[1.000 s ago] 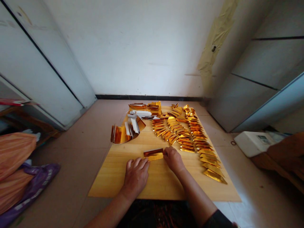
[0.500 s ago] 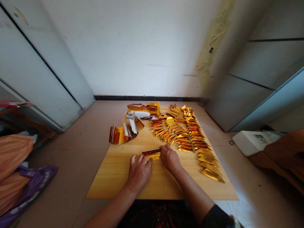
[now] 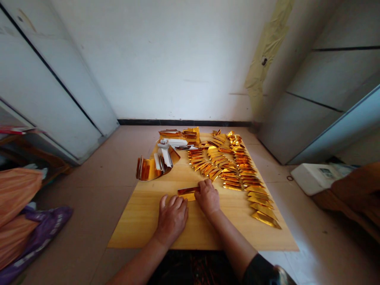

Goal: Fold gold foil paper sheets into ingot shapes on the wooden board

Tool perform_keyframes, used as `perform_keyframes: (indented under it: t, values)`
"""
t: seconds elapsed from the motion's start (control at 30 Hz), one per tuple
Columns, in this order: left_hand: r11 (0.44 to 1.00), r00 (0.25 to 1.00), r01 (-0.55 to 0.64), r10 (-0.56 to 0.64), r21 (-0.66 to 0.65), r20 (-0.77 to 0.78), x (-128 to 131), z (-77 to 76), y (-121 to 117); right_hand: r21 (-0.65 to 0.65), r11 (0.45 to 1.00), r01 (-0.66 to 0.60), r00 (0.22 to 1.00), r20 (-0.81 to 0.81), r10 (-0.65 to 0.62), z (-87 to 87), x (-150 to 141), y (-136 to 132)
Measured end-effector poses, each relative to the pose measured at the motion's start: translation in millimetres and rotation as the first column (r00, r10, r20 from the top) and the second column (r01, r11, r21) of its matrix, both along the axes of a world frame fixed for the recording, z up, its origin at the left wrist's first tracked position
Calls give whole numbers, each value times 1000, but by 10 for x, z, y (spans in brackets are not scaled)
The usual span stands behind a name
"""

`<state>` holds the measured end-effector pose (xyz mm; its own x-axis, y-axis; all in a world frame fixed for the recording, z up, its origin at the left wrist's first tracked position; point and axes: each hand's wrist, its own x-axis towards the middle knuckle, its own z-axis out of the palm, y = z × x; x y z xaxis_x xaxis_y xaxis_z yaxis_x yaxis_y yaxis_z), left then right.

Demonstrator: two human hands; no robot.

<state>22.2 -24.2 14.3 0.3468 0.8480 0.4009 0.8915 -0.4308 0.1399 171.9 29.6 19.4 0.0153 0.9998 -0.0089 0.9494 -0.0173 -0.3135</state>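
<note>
A folded strip of gold foil paper [image 3: 186, 194] lies on the wooden board in front of me, with a darker upturned flap along its far edge. My right hand [image 3: 209, 198] is closed on the strip's right end, fingers bent over it. At its near left corner rests my left hand [image 3: 172, 219], fingers curled and their tips at the paper's edge; the thumb is mostly hidden. Many folded gold paper pieces [image 3: 257, 189] lie overlapping in curved rows on the right of the board. Stacks of gold and white paper sheets [image 3: 157, 164] stand bent at the far left.
The wooden board [image 3: 142, 221] sits low before a white wall [image 3: 166, 71]. Grey cabinets [image 3: 47, 87] flank the left side. A white box [image 3: 311, 178] is on the floor at right. Orange and purple bags [image 3: 44, 233] lie at left.
My right hand has shifted slightly left along the strip and covers more of its right end. My left hand has moved a little, staying by the near left corner. The view has shifted slightly.
</note>
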Motion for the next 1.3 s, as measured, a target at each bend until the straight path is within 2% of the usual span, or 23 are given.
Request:
perform_keyframes:
  t: [0.13, 0.23, 0.43, 0.6, 0.73, 0.87, 1.03, 1.1, 1.3]
  values:
    - [999, 999, 35, -36, 28, 26, -90, -52, -43, 27, 999, -22, 999, -27, 23, -14, 53, -8]
    - [998, 998, 45, -46, 36, 43, -129, -69, -33, 97, 992, -80, 992, -84, 89, -33, 85, -27]
    - [999, 995, -28, 24, 46, 93, -102, -13, 101, 247, 956, -158, 963, -174, 204, -96, 156, -27]
    - [998, 995, -56, 54, 25, 81, -47, 38, 205, 242, 957, -161, 947, -237, 219, -96, 174, -26]
    - [1000, 999, 0, 0, 9, 46, -58, 5, 203, 220, 969, -117, 946, -271, 176, -101, 178, -52]
    - [997, 997, 78, -78, 7, 28, -96, -43, 128, 192, 973, -128, 956, -239, 173, -87, 191, -69]
    - [994, 994, 107, -106, -26, 39, -137, -61, 35, 109, 962, -249, 947, -179, 265, -41, 211, -61]
    - [992, 993, 115, -113, -44, 42, -147, -58, 14, 95, 948, -302, 939, -140, 313, -42, 215, -66]
    - [991, 990, 124, -119, -58, 79, -193, -56, -25, 163, 875, -456, 887, 8, 461, -101, 225, -133]
